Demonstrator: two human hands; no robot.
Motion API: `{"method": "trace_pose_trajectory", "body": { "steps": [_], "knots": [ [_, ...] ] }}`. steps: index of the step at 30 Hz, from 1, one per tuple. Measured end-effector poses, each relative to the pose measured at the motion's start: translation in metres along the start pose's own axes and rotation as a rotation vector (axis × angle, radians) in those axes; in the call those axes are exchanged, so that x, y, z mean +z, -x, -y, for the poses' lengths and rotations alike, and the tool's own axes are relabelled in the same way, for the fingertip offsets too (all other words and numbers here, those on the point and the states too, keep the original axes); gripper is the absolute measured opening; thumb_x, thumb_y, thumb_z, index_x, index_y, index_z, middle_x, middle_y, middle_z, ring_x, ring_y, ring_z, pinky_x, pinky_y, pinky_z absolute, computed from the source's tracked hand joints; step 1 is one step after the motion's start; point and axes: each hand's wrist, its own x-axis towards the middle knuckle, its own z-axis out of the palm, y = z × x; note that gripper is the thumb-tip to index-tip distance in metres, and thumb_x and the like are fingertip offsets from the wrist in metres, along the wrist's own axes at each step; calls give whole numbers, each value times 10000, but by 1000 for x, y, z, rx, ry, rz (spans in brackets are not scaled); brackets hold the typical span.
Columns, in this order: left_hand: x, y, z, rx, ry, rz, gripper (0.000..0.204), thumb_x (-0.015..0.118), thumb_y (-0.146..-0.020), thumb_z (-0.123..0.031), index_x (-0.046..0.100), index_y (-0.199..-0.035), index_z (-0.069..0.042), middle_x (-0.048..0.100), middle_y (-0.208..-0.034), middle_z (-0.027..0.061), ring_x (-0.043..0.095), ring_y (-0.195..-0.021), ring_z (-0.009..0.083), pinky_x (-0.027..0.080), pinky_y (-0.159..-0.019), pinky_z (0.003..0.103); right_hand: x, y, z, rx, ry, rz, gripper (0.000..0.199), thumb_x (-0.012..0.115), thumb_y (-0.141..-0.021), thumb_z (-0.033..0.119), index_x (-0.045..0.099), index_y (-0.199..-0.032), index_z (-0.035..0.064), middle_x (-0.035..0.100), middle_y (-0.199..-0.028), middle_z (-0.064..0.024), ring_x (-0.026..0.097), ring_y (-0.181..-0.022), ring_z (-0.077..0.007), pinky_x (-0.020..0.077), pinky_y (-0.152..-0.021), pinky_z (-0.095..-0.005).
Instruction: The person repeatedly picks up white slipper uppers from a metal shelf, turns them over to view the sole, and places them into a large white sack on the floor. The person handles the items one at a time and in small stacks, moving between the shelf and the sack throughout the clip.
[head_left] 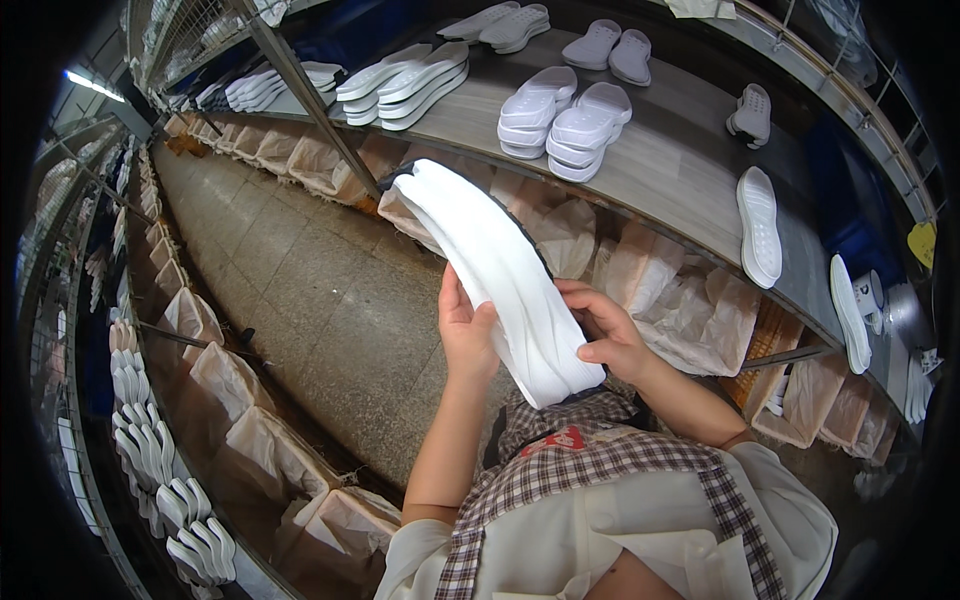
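Between both hands, approx. centre of view, sat a stack of long white shoe soles (500,275), held up over the floor and angled from upper left down to lower right, its near end just above the checked apron (610,470). L hand (466,335) was closed on the stack's left edge near the lower end, thumb pressed on the top face, fingers wrapped behind and out of sight. R hand (610,335) clamped the right edge at about the same height, fingers curled over the rim onto the stack, thumb side underneath; neither hand was spread wide, both shut snug on the soles. A dark strip showed along the stack's far end and right edge, poss. a black layer under the white ones, can't tell for sure. Under the hands ran a grey stone-tile floor (300,290) forming an aisle. To the right & above, a long grey workbench (670,160) carried more white soles: two short piles (565,110) near the middle, a flatter pile (405,80) further left, single soles (758,225) toward the right end, and a pair (610,45) near the back. Below the bench edge hung a row of pale fabric bags (640,270), some w/ crumpled lining showing. On the left side of the aisle stood a matching row of bags (230,385), w/ racks of upright white soles (150,450) beyond them. A wire-mesh frame (200,30) crossed the top left.
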Motion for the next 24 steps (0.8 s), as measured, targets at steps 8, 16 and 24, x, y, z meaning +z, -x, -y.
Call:
{"method": "trace_pose_trajectory", "body": {
  "steps": [8,16,24],
  "knots": [
    [4,2,-3,-44,55,-5,566,507,-885,-2,258,-1392,14,477,-1293,135,536,-1120,207,471,-932,328,7,1,6,53,66,-36,553,632,-816,246,448,-1277,2,344,-1408,-177,343,-1311,-263,264,-1070,-394],
    [11,2,0,-84,92,-21,562,548,-891,-39,278,-1382,1,504,-1259,125,563,-1079,187,516,-863,318,13,1,12,65,105,-108,556,654,-803,223,459,-1277,6,357,-1402,-174,342,-1309,-264,267,-1068,-387],
    [2,5,8,-497,546,189,398,377,-979,-292,444,-1247,-5,559,-1142,138,594,-1020,232,539,-826,309,20,-10,35,-62,942,152,554,677,-801,357,545,-1231,34,426,-1383,-116,395,-1247,-289,291,-1025,-398]
  ]
}}
